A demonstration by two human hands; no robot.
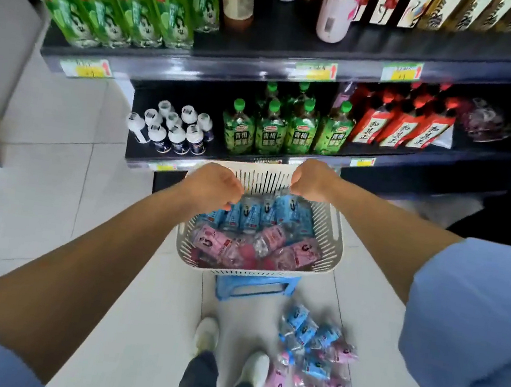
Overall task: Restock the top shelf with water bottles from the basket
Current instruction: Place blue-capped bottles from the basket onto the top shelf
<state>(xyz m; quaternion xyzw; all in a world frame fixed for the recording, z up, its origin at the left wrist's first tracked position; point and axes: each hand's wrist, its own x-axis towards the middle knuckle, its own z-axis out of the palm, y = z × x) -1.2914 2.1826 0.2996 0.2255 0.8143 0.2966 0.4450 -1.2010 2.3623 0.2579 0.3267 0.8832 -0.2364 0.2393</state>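
Note:
A white slotted basket [333, 236] sits on a small blue stool [254, 287] in front of the shelving. It holds several small water bottles, blue-labelled ones [264, 215] at the back and pink-labelled ones [240, 246] at the front. My left hand [213, 186] hangs over the basket's left side with fingers curled, and I cannot tell whether it holds anything. My right hand [312, 181] is curled at the basket's far rim; what it grips is hidden. The upper shelf [267, 42] has bare room behind its edge.
A loose pile of blue and pink bottles [314, 357] lies on the tiled floor by my feet [206, 333]. Green bottles [116, 9] fill the upper shelf's left. The lower shelf holds white-capped bottles [174, 130], green tea [285, 129] and red-capped bottles [403, 125].

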